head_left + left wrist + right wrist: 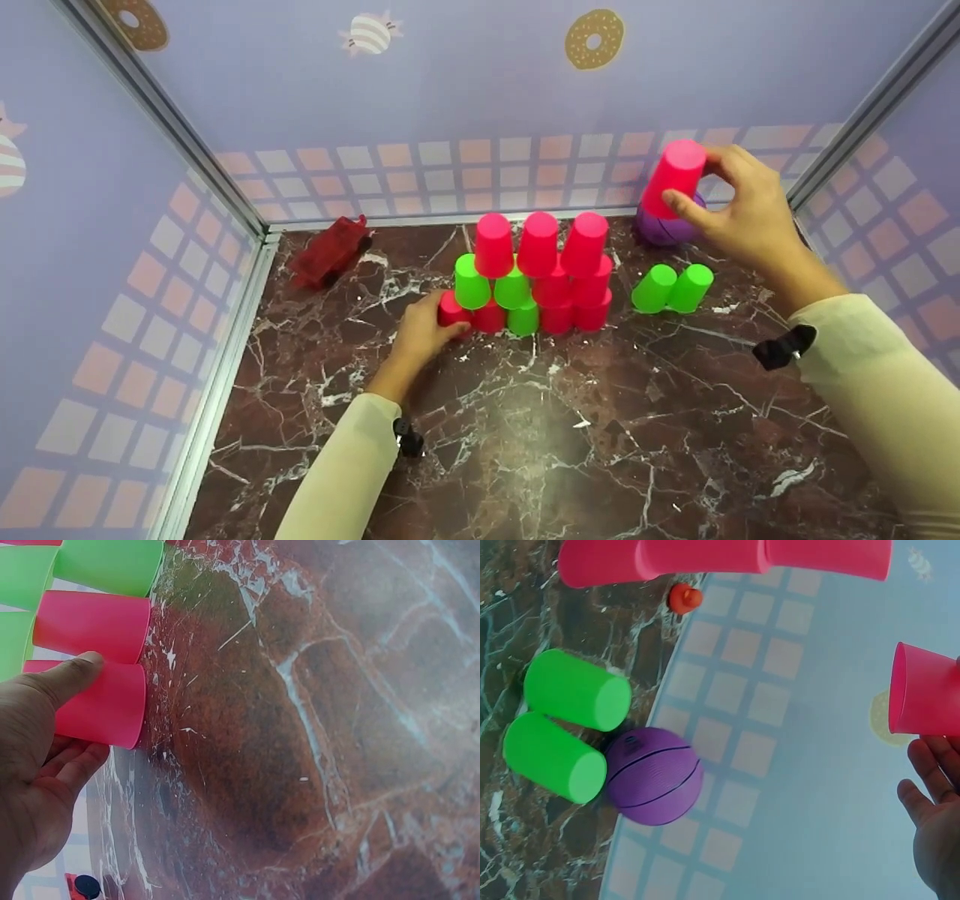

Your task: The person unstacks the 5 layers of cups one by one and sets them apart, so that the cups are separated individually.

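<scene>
Pale sleeve (892, 420) foremost, the right hand (752, 206) holds apparently one pink cup (677, 176).

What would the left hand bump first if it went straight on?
Probably the next bottom-row cup, past the end pink cup the left hand holds, though depth is hard to judge.

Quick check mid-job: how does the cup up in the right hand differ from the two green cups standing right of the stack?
Colour: the raised cup is pink; the green cups are bright green.
Support: the raised cup is held in the air by the right hand; the green cups stand on the marbled tabletop.
Grouping: the raised cup is single; the green cups stand side by side.
Shared: all are upside down, base up.
</scene>
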A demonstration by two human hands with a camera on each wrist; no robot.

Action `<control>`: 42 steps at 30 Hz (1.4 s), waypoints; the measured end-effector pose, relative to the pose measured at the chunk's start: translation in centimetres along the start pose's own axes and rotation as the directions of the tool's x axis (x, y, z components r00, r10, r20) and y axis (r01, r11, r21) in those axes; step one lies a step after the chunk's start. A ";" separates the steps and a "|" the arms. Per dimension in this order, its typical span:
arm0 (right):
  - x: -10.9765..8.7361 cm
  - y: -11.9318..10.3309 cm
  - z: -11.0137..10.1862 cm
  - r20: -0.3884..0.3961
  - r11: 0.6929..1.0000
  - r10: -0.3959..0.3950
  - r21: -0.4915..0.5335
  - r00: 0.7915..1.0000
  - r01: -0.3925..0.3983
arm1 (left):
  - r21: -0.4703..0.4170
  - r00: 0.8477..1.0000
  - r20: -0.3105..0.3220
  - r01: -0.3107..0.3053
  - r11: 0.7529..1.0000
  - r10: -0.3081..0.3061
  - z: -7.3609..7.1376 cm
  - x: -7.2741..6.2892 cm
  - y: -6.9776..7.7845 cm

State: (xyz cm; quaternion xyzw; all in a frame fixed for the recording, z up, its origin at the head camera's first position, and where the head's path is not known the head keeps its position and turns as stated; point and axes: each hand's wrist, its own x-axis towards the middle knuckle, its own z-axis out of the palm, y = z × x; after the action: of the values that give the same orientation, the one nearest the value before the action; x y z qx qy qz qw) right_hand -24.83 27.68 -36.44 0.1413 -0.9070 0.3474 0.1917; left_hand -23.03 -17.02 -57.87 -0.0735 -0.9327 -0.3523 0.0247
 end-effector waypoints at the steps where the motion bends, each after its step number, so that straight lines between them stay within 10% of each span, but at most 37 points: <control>1: -0.2 0.3 -0.1 -0.002 1.000 0.013 -0.005 1.000 -0.013 | -0.001 1.000 0.001 0.005 1.000 -0.005 0.0 -0.1 0.1; 42: -7.2 12.5 -0.9 0.032 0.958 0.240 -0.169 0.970 -0.232 | -0.016 1.000 -0.013 -0.017 1.000 0.017 0.2 0.0 -0.5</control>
State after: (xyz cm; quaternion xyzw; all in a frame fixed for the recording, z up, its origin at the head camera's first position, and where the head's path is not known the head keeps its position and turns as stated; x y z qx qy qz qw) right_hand -23.12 38.20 -46.20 0.0248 -0.9475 0.2880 0.1363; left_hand -23.13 -17.26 -58.36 -0.0794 -0.9291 -0.3598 0.0331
